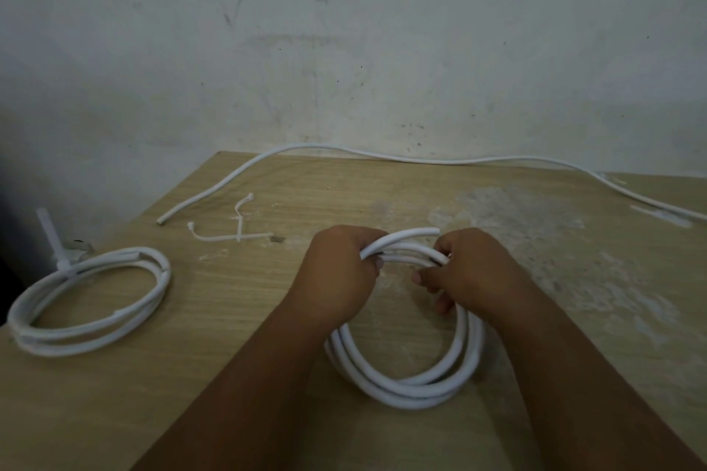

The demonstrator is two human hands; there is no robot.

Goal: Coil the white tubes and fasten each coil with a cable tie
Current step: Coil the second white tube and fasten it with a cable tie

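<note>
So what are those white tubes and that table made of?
The coil in hand looks like smooth, flexible plastic or rubber: it bends in even loops with a dull sheen. The table looks like pale wood-grain laminate, scuffed with whitish patches, though it may be real wood.

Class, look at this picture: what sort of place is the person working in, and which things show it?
Probably a plain workroom or makeshift bench, not a tidy office. A bare wooden table with worn whitish patches stands against a scuffed, stained wall, and white tubing lies about: one tied coil and one uncoiled tube.
</note>
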